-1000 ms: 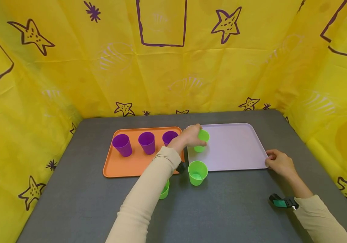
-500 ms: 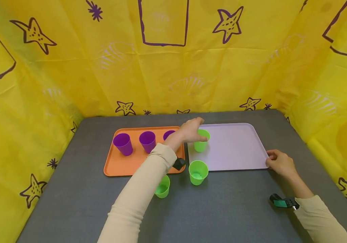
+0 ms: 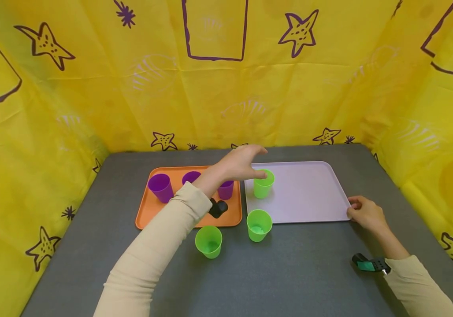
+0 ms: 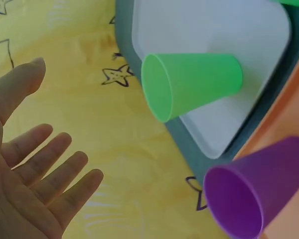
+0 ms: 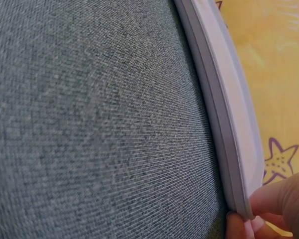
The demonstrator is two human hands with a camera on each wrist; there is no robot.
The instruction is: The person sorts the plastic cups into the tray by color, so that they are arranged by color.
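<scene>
My left hand [image 3: 244,163] hovers over the inner ends of the two trays, fingers spread and holding nothing. Just below it a green cup [image 3: 263,188] stands upright on the left end of the lilac tray [image 3: 306,193]; the left wrist view shows this green cup [image 4: 194,84] apart from the fingers [image 4: 65,199]. At the tray's near right corner, my right hand [image 3: 367,215] pinches the rim, thumb above and fingers beneath, as the right wrist view shows with the tray's edge [image 5: 226,114].
An orange tray [image 3: 149,218] on the left bears three purple cups, one being the purple cup [image 3: 161,188] at its left end. Two more cups stand on the grey table [image 3: 290,273] in front: a green cup [image 3: 259,225] and another green cup [image 3: 209,242].
My left hand has let go of the green cup on the lilac tray and drawn up and to the left, fingers opening. The right hand stays at the tray's corner.
</scene>
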